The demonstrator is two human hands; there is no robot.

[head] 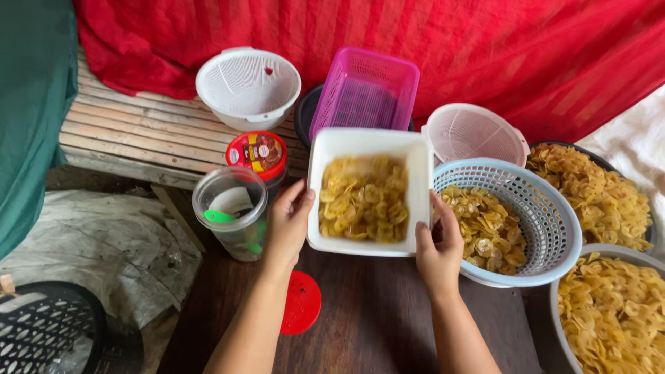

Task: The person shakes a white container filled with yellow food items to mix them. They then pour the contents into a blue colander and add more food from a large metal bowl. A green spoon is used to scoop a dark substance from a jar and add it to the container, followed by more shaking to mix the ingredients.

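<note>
A white square container (pixel 415 163) filled with yellow banana chips (pixel 363 199) is held up in the middle of the view. My left hand (pixel 287 221) grips its left rim, and my right hand (pixel 438 242) grips its lower right corner. Just right of it stands a pale blue round basket (pixel 547 215) with more chips inside. An open clear plastic jar (pixel 230 211) with something green in it stands beside my left hand.
A red lid (pixel 301 303) lies on the dark wooden table under my left forearm. Behind are a red-lidded jar (pixel 258 154), a white colander (pixel 248 86), a pink basket (pixel 364 90) and a white strainer (pixel 474 133). Two chip-filled bowls (pixel 606 201) (pixel 613 312) sit at right.
</note>
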